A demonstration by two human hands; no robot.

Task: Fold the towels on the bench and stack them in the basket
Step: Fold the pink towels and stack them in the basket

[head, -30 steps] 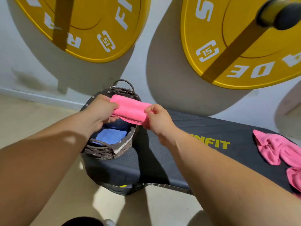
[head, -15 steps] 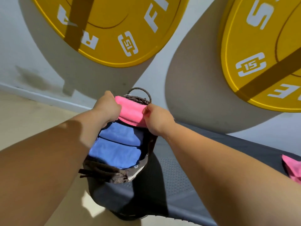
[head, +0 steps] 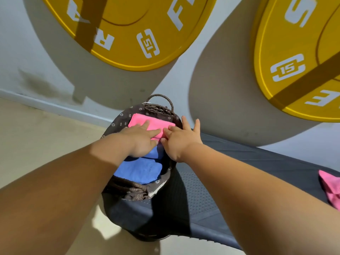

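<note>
- Left hand [head: 141, 139], centre of frame: fingers straight, pressing flat on the folded pink towel [head: 141, 119].
- Right hand [head: 181, 142]: fingers straight and spread wide, forefinger touching the same towel's right end.
- Folded pink towel: inside the basket [head: 135, 191], at its upper end, adjoining the blue towels [head: 139, 171].
- Basket: on the desk [head: 239, 172], left end.
- Crumpled pink towel [head: 332, 190]: on the desk, right edge of frame.

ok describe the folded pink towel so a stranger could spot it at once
On the bench under the yellow weight plates, a wicker basket sits at the left end. The folded pink towel lies at its far side. It is the only pink one inside, beside blue towels, and neat, unlike the crumpled pink towel further right.
</note>
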